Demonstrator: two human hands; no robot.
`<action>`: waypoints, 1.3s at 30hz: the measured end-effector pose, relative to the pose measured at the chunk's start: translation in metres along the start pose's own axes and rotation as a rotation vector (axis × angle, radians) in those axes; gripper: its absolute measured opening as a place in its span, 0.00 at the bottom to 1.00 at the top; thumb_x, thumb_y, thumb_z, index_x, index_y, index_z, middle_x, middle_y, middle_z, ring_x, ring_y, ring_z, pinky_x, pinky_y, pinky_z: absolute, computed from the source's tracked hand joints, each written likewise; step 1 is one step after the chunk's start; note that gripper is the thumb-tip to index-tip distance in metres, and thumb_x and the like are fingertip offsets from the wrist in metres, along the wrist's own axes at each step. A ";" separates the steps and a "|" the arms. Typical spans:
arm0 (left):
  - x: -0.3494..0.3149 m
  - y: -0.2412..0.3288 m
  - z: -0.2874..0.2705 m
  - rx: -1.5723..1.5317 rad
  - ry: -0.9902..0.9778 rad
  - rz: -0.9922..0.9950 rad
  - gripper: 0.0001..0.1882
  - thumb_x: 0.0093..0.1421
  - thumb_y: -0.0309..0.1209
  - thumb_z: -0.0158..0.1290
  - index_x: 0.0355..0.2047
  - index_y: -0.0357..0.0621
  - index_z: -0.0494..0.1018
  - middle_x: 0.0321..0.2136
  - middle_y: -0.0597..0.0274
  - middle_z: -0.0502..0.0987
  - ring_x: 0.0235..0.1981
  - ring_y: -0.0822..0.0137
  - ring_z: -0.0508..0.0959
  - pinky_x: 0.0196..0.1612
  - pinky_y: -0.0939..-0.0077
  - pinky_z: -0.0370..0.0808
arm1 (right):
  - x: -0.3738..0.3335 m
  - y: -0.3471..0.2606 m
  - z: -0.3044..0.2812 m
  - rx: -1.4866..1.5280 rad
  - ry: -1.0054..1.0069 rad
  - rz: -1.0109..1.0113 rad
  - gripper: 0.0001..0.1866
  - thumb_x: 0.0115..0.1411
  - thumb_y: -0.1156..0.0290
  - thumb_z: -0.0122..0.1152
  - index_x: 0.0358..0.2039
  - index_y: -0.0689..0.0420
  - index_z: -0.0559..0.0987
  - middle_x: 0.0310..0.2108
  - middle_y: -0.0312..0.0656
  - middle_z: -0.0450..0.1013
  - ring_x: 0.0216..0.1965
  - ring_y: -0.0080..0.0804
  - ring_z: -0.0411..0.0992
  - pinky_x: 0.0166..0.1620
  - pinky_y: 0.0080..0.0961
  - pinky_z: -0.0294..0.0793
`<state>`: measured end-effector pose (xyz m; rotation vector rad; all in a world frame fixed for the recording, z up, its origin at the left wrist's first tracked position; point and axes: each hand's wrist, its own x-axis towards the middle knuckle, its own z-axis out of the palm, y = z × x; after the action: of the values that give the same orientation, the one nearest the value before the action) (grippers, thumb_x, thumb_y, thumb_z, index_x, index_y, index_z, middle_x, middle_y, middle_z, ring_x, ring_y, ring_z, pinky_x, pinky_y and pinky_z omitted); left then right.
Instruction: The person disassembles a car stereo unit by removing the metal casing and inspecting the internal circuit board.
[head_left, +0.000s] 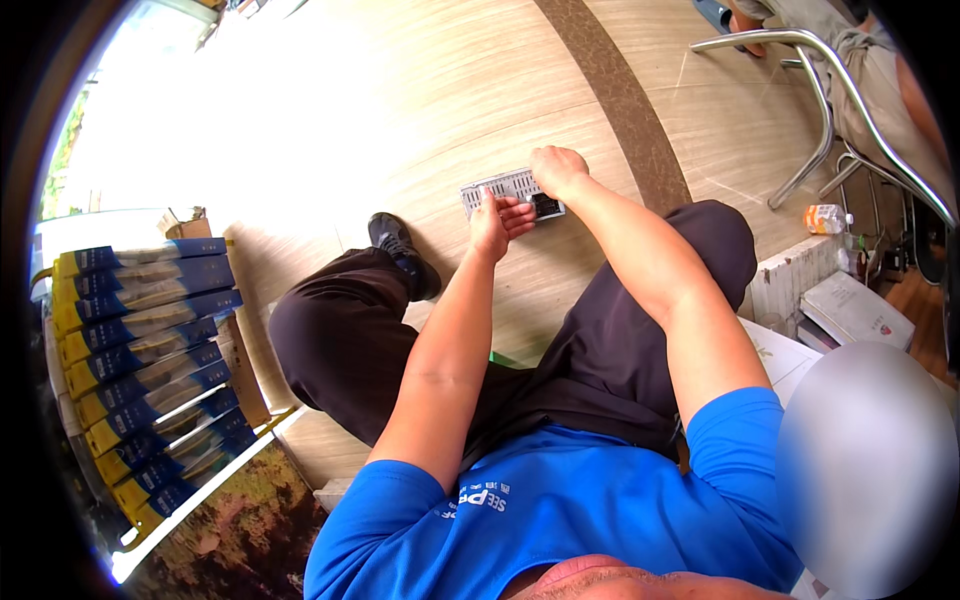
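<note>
A flat silver metal case (pixel 512 185) with rows of slots, which looks like a power supply unit, is out in front of me above the floor. A dark section (pixel 546 206) shows at its near right end. My left hand (pixel 493 224) grips its near edge, thumb on the slotted face and fingers curled beside the dark section. My right hand (pixel 560 170) is closed at the far right corner of the case. Its fingertips are turned away, so whatever they pinch is hidden.
At left, a rack (pixel 150 370) holds several blue and yellow packages beside a picture panel (pixel 235 525). To the right are a metal-framed chair (pixel 835 90) with a seated person, an orange-labelled bottle (pixel 825 219) and a white box (pixel 857 310). My knees flank the work.
</note>
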<state>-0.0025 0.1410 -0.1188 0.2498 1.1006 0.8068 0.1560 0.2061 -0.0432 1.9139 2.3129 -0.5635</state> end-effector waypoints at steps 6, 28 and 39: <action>0.000 -0.002 0.004 -0.002 -0.008 -0.004 0.34 0.66 0.58 0.27 0.41 0.35 0.66 0.36 0.45 0.77 0.38 0.49 0.79 0.43 0.53 0.78 | 0.003 0.002 0.005 -0.018 -0.029 -0.007 0.13 0.56 0.72 0.46 0.35 0.60 0.79 0.34 0.53 0.77 0.39 0.44 0.78 0.40 0.37 0.78; -0.006 -0.010 0.003 -0.019 -0.033 0.007 0.33 0.65 0.59 0.30 0.38 0.36 0.66 0.33 0.46 0.78 0.33 0.50 0.80 0.37 0.55 0.80 | -0.002 0.010 0.016 -0.061 0.008 -0.024 0.10 0.54 0.72 0.52 0.31 0.59 0.80 0.34 0.53 0.77 0.38 0.44 0.78 0.39 0.37 0.78; 0.000 0.004 0.007 0.011 -0.011 0.018 0.36 0.65 0.60 0.29 0.41 0.34 0.66 0.35 0.46 0.77 0.35 0.51 0.80 0.39 0.56 0.79 | 0.018 0.034 -0.008 0.062 -0.018 0.083 0.08 0.53 0.72 0.56 0.32 0.57 0.81 0.35 0.52 0.77 0.40 0.47 0.76 0.42 0.38 0.77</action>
<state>0.0019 0.1449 -0.1135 0.2732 1.0937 0.8146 0.1865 0.2310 -0.0484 2.0128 2.2184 -0.6481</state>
